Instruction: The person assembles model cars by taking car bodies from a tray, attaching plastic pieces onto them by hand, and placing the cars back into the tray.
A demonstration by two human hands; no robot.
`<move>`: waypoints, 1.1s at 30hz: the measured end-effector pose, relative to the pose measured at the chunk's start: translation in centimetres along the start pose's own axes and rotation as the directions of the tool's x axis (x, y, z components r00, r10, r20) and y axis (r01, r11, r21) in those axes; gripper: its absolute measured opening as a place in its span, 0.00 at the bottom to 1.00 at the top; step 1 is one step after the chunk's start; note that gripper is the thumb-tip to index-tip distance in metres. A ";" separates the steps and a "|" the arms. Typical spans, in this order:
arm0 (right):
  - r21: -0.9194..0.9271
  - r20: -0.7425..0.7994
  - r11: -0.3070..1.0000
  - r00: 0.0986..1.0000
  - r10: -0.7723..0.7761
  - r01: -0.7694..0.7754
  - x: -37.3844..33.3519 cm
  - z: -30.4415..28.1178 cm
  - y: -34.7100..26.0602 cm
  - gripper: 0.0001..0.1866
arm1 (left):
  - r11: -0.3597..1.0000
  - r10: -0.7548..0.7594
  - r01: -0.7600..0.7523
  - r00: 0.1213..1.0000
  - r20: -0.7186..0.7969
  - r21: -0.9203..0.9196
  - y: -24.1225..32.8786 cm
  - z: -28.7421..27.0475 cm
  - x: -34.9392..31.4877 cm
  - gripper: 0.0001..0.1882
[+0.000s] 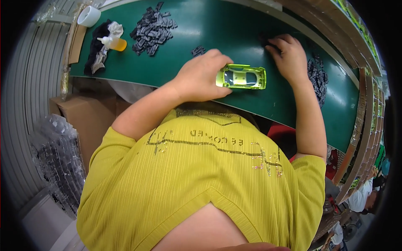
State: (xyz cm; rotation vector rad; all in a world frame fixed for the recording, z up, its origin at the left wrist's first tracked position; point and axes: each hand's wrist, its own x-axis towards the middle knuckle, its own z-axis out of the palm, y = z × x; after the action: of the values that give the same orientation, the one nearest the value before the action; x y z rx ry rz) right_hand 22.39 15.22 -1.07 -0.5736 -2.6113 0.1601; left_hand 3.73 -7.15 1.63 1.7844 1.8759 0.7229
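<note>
My left hand (pixel 204 76) grips a bright green toy car (pixel 242 78) by one end, thumb on the near side and fingers on the far side. The car lies level over the table's near edge, its dark windows facing up. Farther right, my right hand (pixel 289 57) is at the table top with fingers curled and thumb close to the forefinger. Dark small parts (pixel 263 37) show just beyond its fingertips; whatever is between the fingers is too small to make out. A few dark grey plastic pieces (pixel 198 51) lie beyond my left hand.
On the green table (pixel 234 25) a heap of dark grey plastic parts (pixel 153 30) lies at far left, another heap (pixel 318 79) at right. A squeeze bottle of orange liquid (pixel 115 43) rests on cloths near a white cup (pixel 89 16). Stacked trays (pixel 368 108) line the right side.
</note>
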 end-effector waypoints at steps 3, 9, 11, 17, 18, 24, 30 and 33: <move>-0.063 0.001 0.997 0.999 -0.042 0.042 -0.6 0.0 0.2 0.08 | 0.998 -0.020 0.021 1.000 0.007 -0.063 -0.6 -0.3 1.0 0.30; 0.042 -0.046 0.964 0.963 0.265 -0.263 -0.6 -1.0 -0.1 0.07 | 0.998 0.051 -0.053 0.998 0.044 0.042 -1.0 -0.5 3.7 0.11; 0.358 0.036 0.847 0.912 0.408 -0.393 -0.1 -2.8 -2.3 0.08 | 0.997 0.051 -0.055 0.996 0.076 0.048 -1.3 -0.8 4.5 0.12; 0.787 0.267 0.451 0.892 0.366 -0.421 -1.6 -3.8 -6.5 0.04 | 0.998 0.056 -0.052 0.991 0.119 -0.035 -2.1 -0.8 7.5 0.10; 0.768 0.275 0.491 0.904 0.327 -0.412 -1.8 -3.7 -6.8 0.04 | 0.995 0.035 -0.022 0.991 0.128 -0.102 -2.3 -0.6 7.8 0.09; 0.793 -0.011 0.599 0.982 0.190 -0.107 -0.1 -4.0 -6.8 0.02 | 0.961 0.191 -0.194 0.981 -0.036 -0.198 -3.4 0.3 7.5 0.08; 0.509 -0.285 0.860 0.947 0.149 0.018 10.2 -8.0 -5.2 0.04 | 0.951 0.260 -0.267 0.963 -0.065 -0.158 -3.4 0.2 7.4 0.07; 0.775 -0.170 0.632 0.953 0.252 -0.029 13.5 -7.0 -3.9 0.06 | 0.940 0.287 -0.300 0.953 -0.099 -0.160 -4.0 0.7 7.5 0.07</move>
State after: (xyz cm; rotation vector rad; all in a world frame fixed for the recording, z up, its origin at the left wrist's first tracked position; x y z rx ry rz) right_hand 13.27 17.51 11.45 -0.4311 -1.9520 1.1130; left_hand 0.69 0.27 -1.29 1.9679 1.5504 1.0399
